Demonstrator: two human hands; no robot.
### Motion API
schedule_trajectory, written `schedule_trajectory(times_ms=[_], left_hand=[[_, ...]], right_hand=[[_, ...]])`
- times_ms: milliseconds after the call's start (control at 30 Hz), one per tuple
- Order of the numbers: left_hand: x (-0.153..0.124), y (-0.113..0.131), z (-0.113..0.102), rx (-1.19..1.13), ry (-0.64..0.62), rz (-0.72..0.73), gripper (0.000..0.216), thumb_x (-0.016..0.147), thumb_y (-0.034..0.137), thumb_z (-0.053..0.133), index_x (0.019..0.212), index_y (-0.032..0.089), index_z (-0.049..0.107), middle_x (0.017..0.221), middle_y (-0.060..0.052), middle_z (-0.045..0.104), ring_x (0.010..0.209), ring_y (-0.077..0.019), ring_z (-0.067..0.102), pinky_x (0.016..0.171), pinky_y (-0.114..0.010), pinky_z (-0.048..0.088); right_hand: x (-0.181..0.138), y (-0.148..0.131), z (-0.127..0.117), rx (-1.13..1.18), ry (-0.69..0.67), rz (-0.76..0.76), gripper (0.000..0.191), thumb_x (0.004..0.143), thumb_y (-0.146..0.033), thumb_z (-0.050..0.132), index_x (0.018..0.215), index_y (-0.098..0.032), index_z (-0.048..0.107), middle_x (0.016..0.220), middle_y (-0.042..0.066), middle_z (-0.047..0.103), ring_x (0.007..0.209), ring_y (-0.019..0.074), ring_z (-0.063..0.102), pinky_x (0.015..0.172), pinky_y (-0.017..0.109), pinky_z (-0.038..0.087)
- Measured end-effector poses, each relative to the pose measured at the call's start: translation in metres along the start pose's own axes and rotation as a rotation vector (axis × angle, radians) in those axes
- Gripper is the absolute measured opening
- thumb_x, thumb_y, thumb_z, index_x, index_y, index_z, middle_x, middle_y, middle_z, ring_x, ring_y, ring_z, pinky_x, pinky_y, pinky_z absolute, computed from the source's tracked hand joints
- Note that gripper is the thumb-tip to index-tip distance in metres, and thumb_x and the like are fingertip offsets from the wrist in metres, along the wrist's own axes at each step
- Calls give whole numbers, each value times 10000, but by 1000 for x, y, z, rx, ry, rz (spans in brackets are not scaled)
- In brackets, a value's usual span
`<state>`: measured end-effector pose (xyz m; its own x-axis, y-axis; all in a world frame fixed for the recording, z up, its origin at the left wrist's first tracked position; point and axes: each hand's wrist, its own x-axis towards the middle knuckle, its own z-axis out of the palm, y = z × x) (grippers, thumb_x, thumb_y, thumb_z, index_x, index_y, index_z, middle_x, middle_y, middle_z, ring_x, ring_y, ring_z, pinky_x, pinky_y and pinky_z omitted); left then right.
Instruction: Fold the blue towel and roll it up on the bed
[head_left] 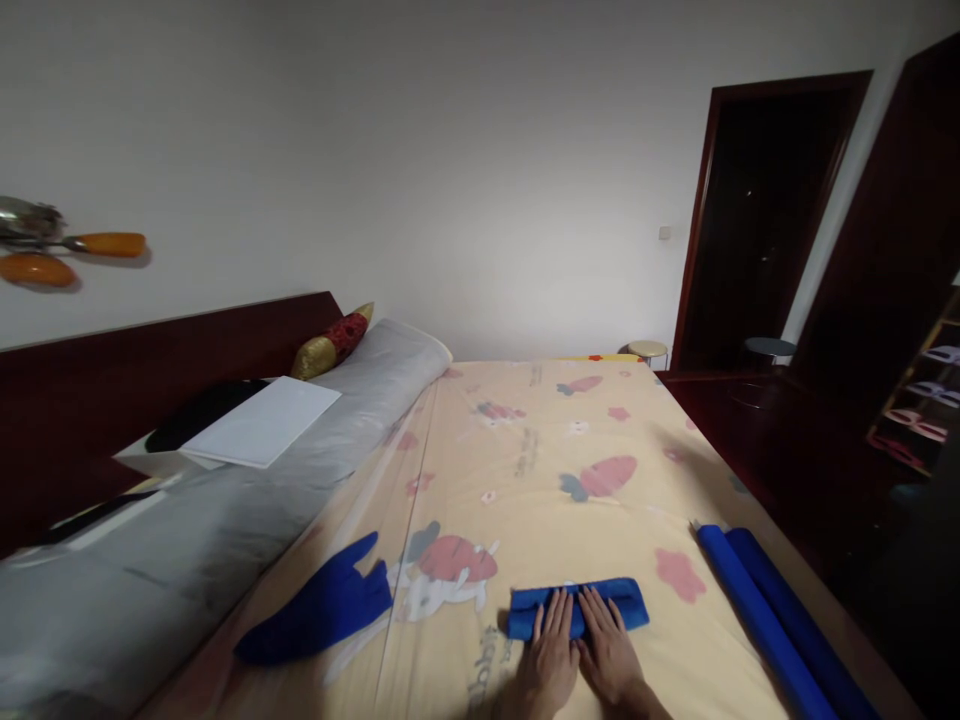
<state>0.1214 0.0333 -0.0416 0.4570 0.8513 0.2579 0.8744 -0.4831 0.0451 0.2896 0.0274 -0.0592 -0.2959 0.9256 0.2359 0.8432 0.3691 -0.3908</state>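
Note:
A folded blue cloth (630, 602) lies across the near part of the bed. My left hand (553, 652) rests flat on its left-middle part, fingers stretched forward. Beside it, my right hand (609, 650) also lies flat on the cloth, with its fingers extended. The thumbs are close together, and the palms hide part of the cloth's near edge. Farther left, an irregularly shaped piece of blue cloth (322, 608) is spread on the sheet, apart from both hands.
Two long blue rolls (761, 610) lie along the bed's right edge. The bed sheet (525, 520) has carrot and rabbit prints. Grey bedding (300, 500) runs along the left, bearing a white flat board (262, 422). Stools (647, 348) stand beyond the far edge.

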Motion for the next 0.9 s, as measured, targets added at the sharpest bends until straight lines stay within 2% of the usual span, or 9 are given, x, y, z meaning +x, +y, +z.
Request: schedule_trajectory(times_ms=[167, 267, 333, 467, 567, 733, 900], left_hand=[[-17, -20, -12, 150, 140, 75, 679, 871, 171, 366, 1492, 247, 104, 1556, 46, 286, 1413, -126, 301, 1132, -307, 300], [-41, -40, -11, 233, 201, 14, 716, 837, 98, 345, 1488, 274, 104, 1530, 51, 347, 1403, -127, 320, 1155, -345, 250], [-54, -48, -6, 235, 198, 6, 722, 839, 114, 359, 1484, 308, 101, 1504, 74, 392, 1388, -125, 348, 1163, -344, 231], [-57, -44, 4, 178, 186, -120, 685, 871, 187, 371, 1480, 329, 92, 1495, 77, 407, 1382, -167, 369, 1167, -399, 228], [-47, -39, 5, 114, 133, -207, 691, 866, 174, 371, 1477, 326, 87, 1510, 44, 388, 1391, -212, 358, 1166, -470, 228], [-31, -52, -9, -16, -38, -159, 753, 815, 77, 361, 1480, 342, 128, 1530, 32, 352, 1401, -196, 340, 1180, -521, 190], [-22, -67, -23, -75, -196, -139, 832, 725, 8, 379, 1477, 322, 210, 1536, 15, 339, 1392, -178, 356, 1166, -482, 246]], right_hand=[[-19, 25, -5, -66, 128, -109, 573, 941, -323, 371, 1483, -257, 196, 1531, 39, 305, 1411, 232, 299, 1132, 439, 341], [-40, 45, -2, -140, 203, -136, 615, 920, -248, 392, 1493, -248, 168, 1526, 37, 321, 1397, 228, 326, 1116, 399, 366], [-49, 51, 1, -145, 212, -153, 635, 906, -230, 404, 1495, -244, 168, 1522, 33, 334, 1389, 227, 340, 1105, 378, 380], [-46, 46, 3, -78, 218, -75, 626, 910, -267, 412, 1493, -249, 185, 1518, 23, 350, 1400, 234, 324, 1121, 411, 361], [-36, 42, -2, -15, 184, -32, 595, 907, -282, 413, 1478, -261, 250, 1511, 16, 369, 1402, 234, 323, 1134, 440, 339], [-21, 50, -22, 50, 1, -1, 540, 890, -266, 392, 1428, -215, 384, 1483, 61, 425, 1375, 236, 377, 1145, 452, 302], [-8, 54, -40, 44, -33, 13, 499, 863, -297, 435, 1358, -265, 489, 1421, 78, 512, 1326, 254, 434, 1116, 453, 310]])
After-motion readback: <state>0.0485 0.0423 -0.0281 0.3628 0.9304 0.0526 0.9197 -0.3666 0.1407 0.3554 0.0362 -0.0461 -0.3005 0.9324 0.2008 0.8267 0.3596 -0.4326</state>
